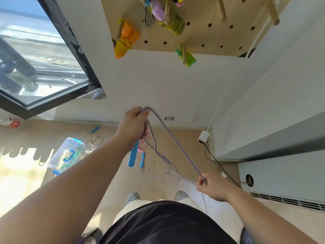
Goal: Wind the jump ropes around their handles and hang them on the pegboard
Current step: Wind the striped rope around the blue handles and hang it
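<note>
My left hand (132, 125) grips the blue handles (133, 154) of a jump rope, which hang downward from the fist. Its blue-and-white braided rope (168, 132) loops over the top of that hand and runs down to the right, where my right hand (212, 186) pinches it. More of the rope droops in a loop between the hands and trails on the floor. Above, the wooden pegboard (209, 34) carries wound ropes: an orange-handled one (125, 39), a pink-handled one with yellow rope (168, 20) and a green one (186, 56).
A clear plastic box (67, 154) with a blue latch lies on the floor at left, near a loose yellowish rope (94, 138) and a pink rope with a blue handle (142, 159). A white cable (228, 88) runs to a power strip (204, 136). A window stands left, a grey cabinet right.
</note>
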